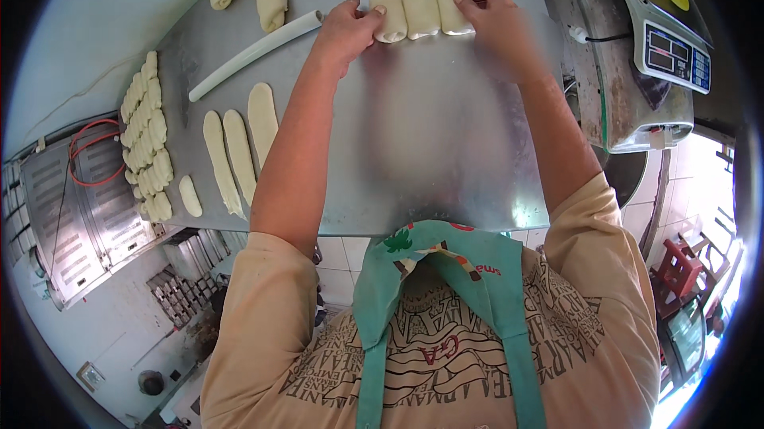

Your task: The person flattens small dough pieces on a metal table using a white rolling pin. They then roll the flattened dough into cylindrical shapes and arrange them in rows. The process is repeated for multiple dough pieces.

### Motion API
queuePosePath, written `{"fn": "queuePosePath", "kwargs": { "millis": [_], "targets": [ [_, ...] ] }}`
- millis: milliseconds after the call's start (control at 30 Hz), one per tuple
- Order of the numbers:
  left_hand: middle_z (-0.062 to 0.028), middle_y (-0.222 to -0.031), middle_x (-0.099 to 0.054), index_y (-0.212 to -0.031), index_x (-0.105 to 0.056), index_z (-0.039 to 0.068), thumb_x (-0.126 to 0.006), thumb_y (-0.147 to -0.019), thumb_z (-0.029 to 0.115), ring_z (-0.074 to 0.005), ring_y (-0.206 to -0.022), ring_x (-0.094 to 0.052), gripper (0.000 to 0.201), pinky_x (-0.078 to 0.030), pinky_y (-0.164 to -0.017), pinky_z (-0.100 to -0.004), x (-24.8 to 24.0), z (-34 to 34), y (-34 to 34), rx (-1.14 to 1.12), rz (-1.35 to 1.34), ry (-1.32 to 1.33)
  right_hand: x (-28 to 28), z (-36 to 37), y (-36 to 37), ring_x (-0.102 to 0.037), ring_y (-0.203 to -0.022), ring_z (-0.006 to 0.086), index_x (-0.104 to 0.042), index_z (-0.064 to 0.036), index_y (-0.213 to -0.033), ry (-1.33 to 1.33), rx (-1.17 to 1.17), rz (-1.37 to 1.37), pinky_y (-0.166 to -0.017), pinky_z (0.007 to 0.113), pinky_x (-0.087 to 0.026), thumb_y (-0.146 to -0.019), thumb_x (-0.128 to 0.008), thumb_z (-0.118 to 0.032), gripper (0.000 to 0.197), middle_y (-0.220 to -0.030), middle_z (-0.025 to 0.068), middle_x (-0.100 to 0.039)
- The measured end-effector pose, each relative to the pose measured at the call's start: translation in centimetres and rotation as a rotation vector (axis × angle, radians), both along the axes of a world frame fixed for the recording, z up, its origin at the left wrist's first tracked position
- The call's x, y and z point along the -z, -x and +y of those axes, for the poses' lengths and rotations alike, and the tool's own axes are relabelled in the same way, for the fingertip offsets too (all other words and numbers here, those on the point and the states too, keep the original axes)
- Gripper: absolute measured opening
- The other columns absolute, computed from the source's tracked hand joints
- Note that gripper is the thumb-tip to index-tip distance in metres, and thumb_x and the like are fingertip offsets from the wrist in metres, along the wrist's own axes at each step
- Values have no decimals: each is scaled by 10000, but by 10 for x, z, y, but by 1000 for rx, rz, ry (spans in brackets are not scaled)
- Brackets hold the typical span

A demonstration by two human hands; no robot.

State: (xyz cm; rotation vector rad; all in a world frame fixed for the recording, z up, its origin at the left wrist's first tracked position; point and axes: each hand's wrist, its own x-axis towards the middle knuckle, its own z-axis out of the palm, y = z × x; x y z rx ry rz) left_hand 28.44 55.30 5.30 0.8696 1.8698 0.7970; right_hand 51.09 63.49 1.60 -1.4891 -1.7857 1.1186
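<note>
While both hands press three dough rolls [421,10] between them, left hand [347,29] and right hand [495,19] at either end, a white rolling pin [256,53] lies just left.

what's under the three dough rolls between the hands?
The three dough rolls lie side by side on the bare steel table. Left hand and right hand press their ends; the contact underneath is hidden.

Beige short-sleeved printed shirt [581,270] under a teal apron [446,270].
</note>
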Motion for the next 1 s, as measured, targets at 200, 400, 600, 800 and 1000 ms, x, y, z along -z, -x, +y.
{"fn": "queuePosePath", "kwargs": {
  "millis": [200, 400, 600, 800, 1000],
  "targets": [
    [-136, -1178, -712, -1399, -562, -64, -722, -934, 217, -202, -1019, -696, 566, -570, -890, -329, 24, -23, 1, 40, 30, -237, 22, -9, 0, -681, -1066, 290, -663, -28, -1253, -154, 12, 45, -944, 404, -532, -947, -701, -343, 441, -1171, 170, -694],
    [-132, -1177, -724, -1325, -663, 30, -699, -955, 142, -194, -1021, -708, 388, -576, -888, -332, 7, -92, 29, -59, 324, -417, -26, -77, 22, -698, -952, 243, -694, -36, -1200, -413, 19, 33, -827, 367, -560, -962, -700, -166, 272, -1135, 134, -720],
    [-158, -1082, -728, -1230, -726, 67, -686, -929, 111, -267, -910, -728, 307, -585, -849, -368, 34, -197, 181, -247, 585, -405, -20, -160, 165, -723, -959, 315, -722, -36, -1145, -229, -578, 162, -851, 404, -571, -945, -686, -141, 229, -1094, 173, -734],
    [-101, -1073, -727, -1244, -716, 68, -690, -930, 140, -237, -919, -697, 322, -555, -881, -351, 60, -167, 254, 305, 825, -457, 1, -146, 304, -718, -946, 327, -759, -80, -1117, -283, -617, -203, -859, 422, -568, -931, -675, -185, 229, -1027, 145, -755],
    [-121, -1148, -691, -1168, -718, 32, -663, -917, 87, -298, -1040, -669, 263, -536, -928, -382, 28, -188, 251, 331, 551, -229, -9, -183, 318, -674, -1097, 304, -761, -160, -1056, -455, -675, -479, -901, 427, -571, -906, -631, -95, 209, -1114, 105, -707]
  ]
}}
